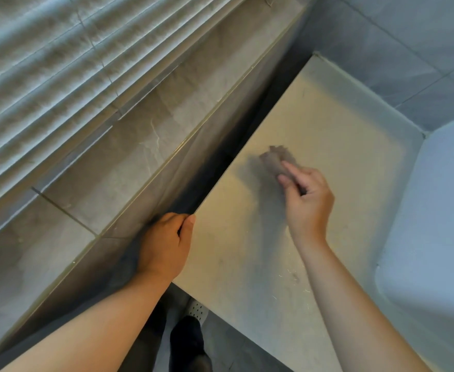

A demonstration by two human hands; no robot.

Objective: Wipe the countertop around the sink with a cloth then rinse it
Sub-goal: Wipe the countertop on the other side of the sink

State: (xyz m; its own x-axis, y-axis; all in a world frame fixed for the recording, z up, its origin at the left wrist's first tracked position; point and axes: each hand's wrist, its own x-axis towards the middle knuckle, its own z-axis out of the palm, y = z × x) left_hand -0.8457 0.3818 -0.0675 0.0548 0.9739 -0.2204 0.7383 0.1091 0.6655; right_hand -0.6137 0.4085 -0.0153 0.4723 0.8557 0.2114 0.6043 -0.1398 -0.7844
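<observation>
On the middle of the pale beige stone counter (247,251), right hand (307,200) clamped on a small brown-grey crumpled cloth (275,157), fingers (287,170) curled over its near end and pressing it flat against the surface, the far end poking out past the fingertips. Blurred by motion, so weave and dampness hard to tell. Looks soft, light and limp: likely to bunch or slip free under a loose hold, so best taken as a wad under the whole palm with fingers spread over the top, not pinched by a corner. Left hand (167,245) closed on the counter's left edge, thumb on top and fingers wrapped over the lip out of sight, apparently bracing. Nearer the body, a scatter of pale crumbs and short fibres (293,285) lying on the counter, not yet reached by the cloth. Off to the right, the rounded rim of a white sink (421,237), well apart from the cloth. Beyond the left edge, a dark gap, then a grey marbled tile ledge (129,157) under pale horizontal window blinds (59,63). Wiping under way; rinsing still ahead, by this reading.
</observation>
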